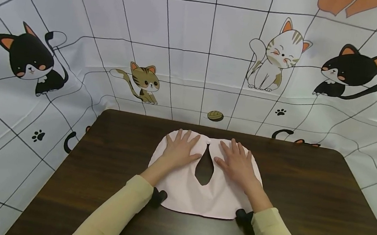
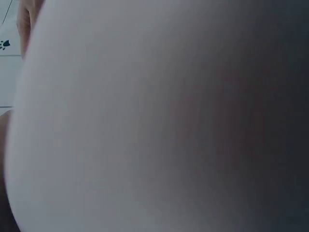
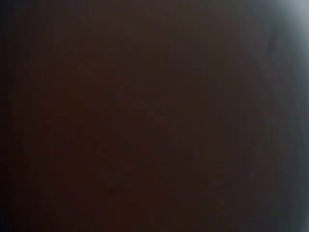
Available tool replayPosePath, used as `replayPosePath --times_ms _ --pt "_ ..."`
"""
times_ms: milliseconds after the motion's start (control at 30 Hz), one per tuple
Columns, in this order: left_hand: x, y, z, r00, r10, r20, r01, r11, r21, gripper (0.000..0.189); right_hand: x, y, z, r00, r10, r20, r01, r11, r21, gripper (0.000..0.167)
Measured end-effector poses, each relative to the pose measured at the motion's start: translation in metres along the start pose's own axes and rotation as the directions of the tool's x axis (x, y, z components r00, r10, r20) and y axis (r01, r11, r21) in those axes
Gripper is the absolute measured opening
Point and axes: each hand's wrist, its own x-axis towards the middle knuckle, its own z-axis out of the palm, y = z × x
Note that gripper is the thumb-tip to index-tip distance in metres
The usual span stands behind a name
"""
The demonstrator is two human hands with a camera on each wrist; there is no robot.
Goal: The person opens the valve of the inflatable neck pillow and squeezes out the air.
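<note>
A pale pink cloth bib (image 1: 200, 201) lies spread flat on the dark wooden table (image 1: 303, 206), its teardrop-shaped neck opening in the middle and its two top ends meeting above that. On the left half rests my left hand (image 1: 179, 151), fingers straight and spread. My right hand (image 1: 237, 163) lies flat on the other half, with its fingers also extended. Pink cloth (image 2: 96, 121) fills most of the left wrist view, close and blurred. The right wrist view is nearly all dark, and no hand shows there.
Behind the table hangs a white grid-patterned curtain (image 1: 191, 26) printed with cats and paw prints, which also runs along both sides. Dark wrist-camera mounts (image 1: 158, 196) sit under the wrists, beside the bib's lower corners. Bare tabletop extends left and right of the cloth.
</note>
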Motion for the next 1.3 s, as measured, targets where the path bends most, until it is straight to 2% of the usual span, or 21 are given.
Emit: replayPosePath --times_ms 267,733,933,1300 --pt "0.0033 -0.0054 0.0072 0.999 -0.005 0.044 0.009 0.995 -0.095 0.068 0.0049 -0.0047 0.0020 0.997 0.039 0.073 -0.039 0.999 -0.003 0.070" --pt "0.0072 -0.0006 0.0050 0.997 -0.020 0.078 0.023 0.999 -0.041 0.061 0.0025 -0.0064 -0.0007 0.978 0.107 0.178 -0.107 0.994 -0.009 0.073" --pt "0.0085 0.0020 0.0059 0.995 -0.026 0.097 0.031 0.998 -0.052 0.059 0.0012 -0.0070 -0.0037 0.968 0.136 0.211 -0.137 0.991 -0.010 0.072" --pt "0.0088 0.0030 0.0041 0.993 -0.042 0.108 0.048 0.997 -0.057 0.057 0.0021 -0.0087 -0.0039 0.961 0.141 0.239 -0.145 0.989 -0.002 0.073"
